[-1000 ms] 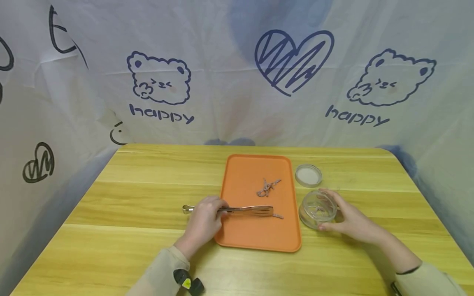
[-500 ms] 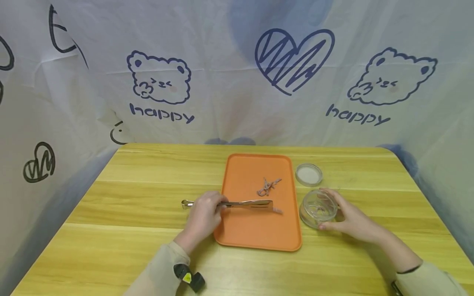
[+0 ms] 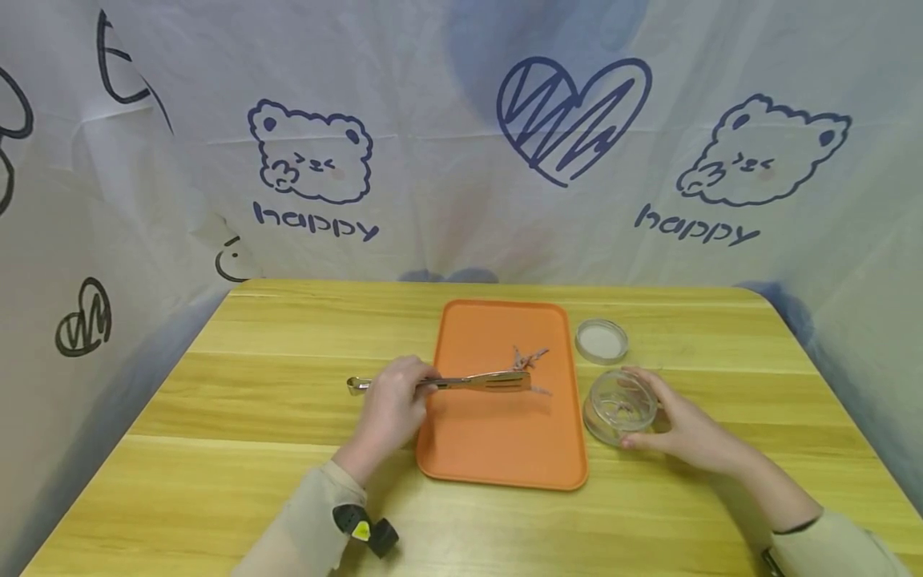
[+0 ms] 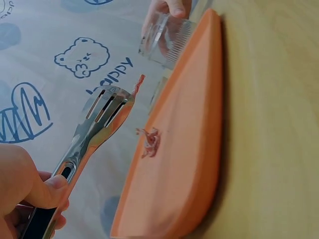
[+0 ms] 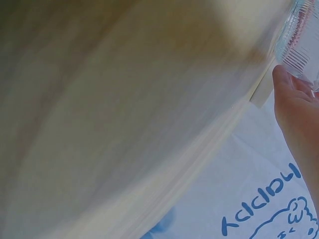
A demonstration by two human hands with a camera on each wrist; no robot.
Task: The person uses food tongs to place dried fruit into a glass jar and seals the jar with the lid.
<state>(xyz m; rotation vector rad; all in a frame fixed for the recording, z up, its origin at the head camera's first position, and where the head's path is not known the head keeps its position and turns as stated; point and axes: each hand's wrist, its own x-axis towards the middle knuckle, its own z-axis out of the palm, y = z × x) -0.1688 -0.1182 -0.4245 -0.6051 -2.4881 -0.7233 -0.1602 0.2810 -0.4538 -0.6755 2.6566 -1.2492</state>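
Two hands share the work: the left hand (image 3: 392, 405) grips slotted steel tongs (image 3: 476, 382), long axis pointing rightward, pinching a reddish strip (image 4: 138, 85) above the orange plastic tray (image 3: 497, 449). The right hand (image 3: 681, 429) cups the clear glass jar (image 3: 620, 405) on the worktop (image 3: 216, 449), just right of the tray and of the tong tips.

Support surface: yellow wood-grain table (image 3: 252, 449), rounded far corners, pale plank seams running left-right. Directly on it — orange tray (image 3: 497, 449) about centre, long side pointing away from the person; clear glass jar (image 3: 618, 405) just beside the tray's right edge, near its front half; round lid (image 3: 601, 340) behind the jar, close to the tray's far right corner, apart from the jar. Left half of the table carries only a forearm's shadow — wrist views add the table's light edge.
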